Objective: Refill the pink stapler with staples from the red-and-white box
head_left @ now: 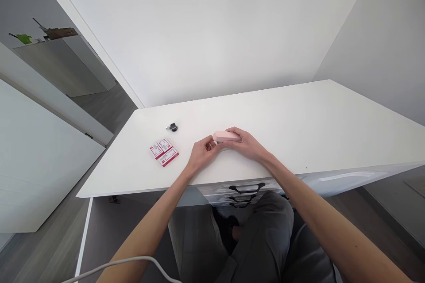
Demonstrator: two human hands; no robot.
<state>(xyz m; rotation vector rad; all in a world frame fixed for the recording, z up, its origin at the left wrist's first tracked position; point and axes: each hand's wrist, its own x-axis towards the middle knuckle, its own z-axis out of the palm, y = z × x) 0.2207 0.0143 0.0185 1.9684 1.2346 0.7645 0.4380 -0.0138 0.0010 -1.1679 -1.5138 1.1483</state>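
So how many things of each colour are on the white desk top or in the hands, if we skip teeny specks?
Red-and-white boxes: 3
Black-and-silver thing: 1
Pink thing: 1
Total: 5

- A home, it appears, or a home office: white surface (299,119) with black-handled drawers (215,189) beneath it.
- Plain pale wall (215,26) behind the surface.
- Left of the surface, a white door (40,159), wood-look floor (63,221) and, farther off, a pale cabinet (55,64) topped with assorted items.
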